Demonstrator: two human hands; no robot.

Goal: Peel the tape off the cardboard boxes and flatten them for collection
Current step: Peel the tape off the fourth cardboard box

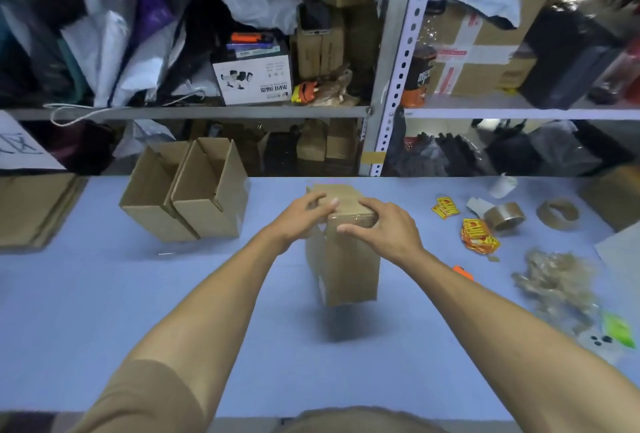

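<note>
A small brown cardboard box [349,270] is held up above the blue table [104,311], its taped top end facing away from me. My left hand [299,219] grips the box's top left side, fingers curled over the upper face. My right hand [381,230] grips the top right corner, fingers bent over the clear tape along the edge. Two open cardboard boxes [187,190] lie on their sides at the table's back left. A heap of peeled tape [554,282] lies at the right.
Flattened cardboard [34,207] is stacked at the left edge. Tape rolls [504,216], yellow-red stickers [478,237] and an orange cutter [464,272] lie to the right. Metal shelving [391,62] crammed with parcels and bags stands behind the table.
</note>
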